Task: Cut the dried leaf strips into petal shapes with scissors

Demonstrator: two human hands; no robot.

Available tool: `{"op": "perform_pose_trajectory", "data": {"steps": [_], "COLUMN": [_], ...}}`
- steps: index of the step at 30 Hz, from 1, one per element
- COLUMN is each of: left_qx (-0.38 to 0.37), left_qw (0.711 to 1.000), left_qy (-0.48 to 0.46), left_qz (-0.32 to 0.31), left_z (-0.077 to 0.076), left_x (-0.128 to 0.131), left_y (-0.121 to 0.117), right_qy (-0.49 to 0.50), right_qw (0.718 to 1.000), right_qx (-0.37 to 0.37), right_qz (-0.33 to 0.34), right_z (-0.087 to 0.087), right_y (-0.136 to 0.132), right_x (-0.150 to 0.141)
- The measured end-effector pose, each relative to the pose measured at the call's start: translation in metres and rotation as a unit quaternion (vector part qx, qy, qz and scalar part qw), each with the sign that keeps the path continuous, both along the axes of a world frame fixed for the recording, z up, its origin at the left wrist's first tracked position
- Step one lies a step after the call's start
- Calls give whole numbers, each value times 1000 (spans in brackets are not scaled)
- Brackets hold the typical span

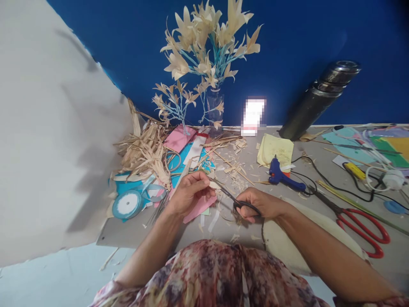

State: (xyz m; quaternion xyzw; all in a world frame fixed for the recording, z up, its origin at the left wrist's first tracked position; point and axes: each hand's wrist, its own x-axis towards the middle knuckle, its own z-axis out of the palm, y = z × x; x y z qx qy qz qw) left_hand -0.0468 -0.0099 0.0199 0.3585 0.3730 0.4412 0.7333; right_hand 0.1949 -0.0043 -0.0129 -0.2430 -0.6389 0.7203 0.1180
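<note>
My right hand (pixel 251 204) grips small black-handled scissors (pixel 228 194), their blades pointing left toward my other hand. Between the fingertips of my left hand (pixel 192 192) is a small pale piece of dried husk (pixel 215 185), held right at the scissor tips. Whether the blades touch it I cannot tell. Under and beside the left hand lie a sheet of pink paper (pixel 200 209) and thin wires. Pale cut scraps (pixel 236 178) are scattered on the table just beyond the scissors.
Dried husks (pixel 143 149) and a ribbon roll (pixel 128 204) lie left. Behind stand husk flowers (pixel 207 47) in a glass vase and a dark flask (pixel 319 100). To the right are a blue glue gun (pixel 284 177), its cord, and large red-handled scissors (pixel 361 224).
</note>
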Motion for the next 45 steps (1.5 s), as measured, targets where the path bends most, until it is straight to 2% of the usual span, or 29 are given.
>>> {"op": "perform_pose_trajectory", "data": {"steps": [11,18,21,25,27,29,34,37,39,42,45], "left_qx": [-5,-19,-21,-54,-62,-63,-97,-101,-91,-73,-71], "left_qw": [999,997,996,994,994,993,991,991,994,997,996], "left_qy": [-11,-38,-46,-47,-44,-43,-75,-89,-65,-32,-55], "left_qz": [36,60,79,78,83,86,55,25,14,17,19], "left_z": [-5,-9,-10,-9,-10,-12,-19,-21,-21,-22,-24], "left_x": [4,12,18,29,35,42,61,67,67,67,67], "left_y": [-5,-10,-12,-16,-18,-19,-20,-20,-20,-19,-19], "right_qy": [-4,-8,8,51,68,78,57,67,76,89,92], "right_qw": [1000,999,994,963,943,932,922,912,908,907,906], "right_qx": [7,-16,-42,-75,-67,-39,23,12,-6,-28,-27], "right_qz": [-14,-45,-105,-254,-317,-351,-382,-405,-411,-412,-412], "right_z": [-1,-2,-3,-5,-5,-3,2,3,3,2,1], "right_y": [1,0,-2,0,0,0,-4,-3,-2,-1,-3], "right_x": [0,-2,-7,-12,-14,-15,-18,-18,-18,-18,-19]}}
